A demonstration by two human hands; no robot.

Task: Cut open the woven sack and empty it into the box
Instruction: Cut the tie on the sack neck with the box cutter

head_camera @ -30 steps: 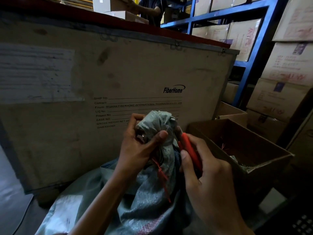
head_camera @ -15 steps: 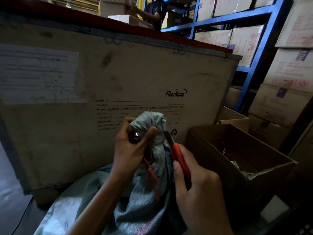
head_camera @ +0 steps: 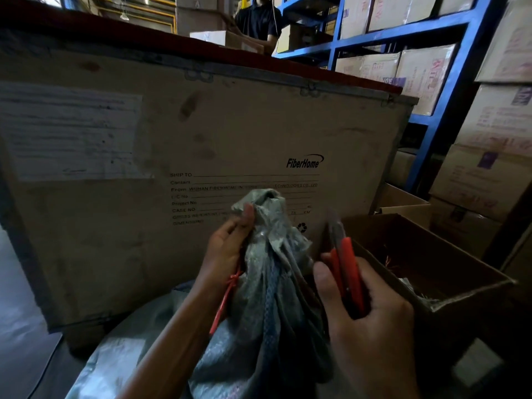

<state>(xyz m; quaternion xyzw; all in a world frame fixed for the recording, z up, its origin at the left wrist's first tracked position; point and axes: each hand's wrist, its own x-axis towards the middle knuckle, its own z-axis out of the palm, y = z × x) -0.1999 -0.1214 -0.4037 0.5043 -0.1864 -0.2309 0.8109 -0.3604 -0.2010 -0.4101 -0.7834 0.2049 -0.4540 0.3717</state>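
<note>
Warehouse shelving in blue steel (head_camera: pixel 457 90) is rising on the right, stacked with printed cartons (head_camera: pixel 489 174), and a big plywood crate (head_camera: pixel 201 145) marked "FiberHome" is filling most of the background. Behind the crate, another person in a dark shirt (head_camera: pixel 256 21) is standing over a small box.

Close to me, the woven sack (head_camera: pixel 270 283) is standing in front of the crate, grey and crinkled, its neck bunched upward. The person's left hand (head_camera: pixel 227 254) is gripping that neck from the left side, fingers (head_camera: pixel 247 217) wrapped tightly around the gathered fabric just below the top. A red tie (head_camera: pixel 227 295) is dangling beside the left wrist, lying against the sack's left side.

The right hand (head_camera: pixel 365 321) is sitting just to the right of the sack, apart from the neck, and is closed around a red-handled cutter (head_camera: pixel 345 277). Its 2 red handles are lying close together in the palm, and the dark metal tip is pointing up and slightly left, clear of the fabric. The tip is blurred, so I cannot tell how its blades are standing.

To the right of both hands, an open cardboard box (head_camera: pixel 431 283) is sitting on the floor, its near wall just beside the right hand. Some scraps, including a bit of red, are lying inside it, too dim to make out. A second open carton (head_camera: pixel 403 203) is sitting behind it, near the crate's corner.
</note>
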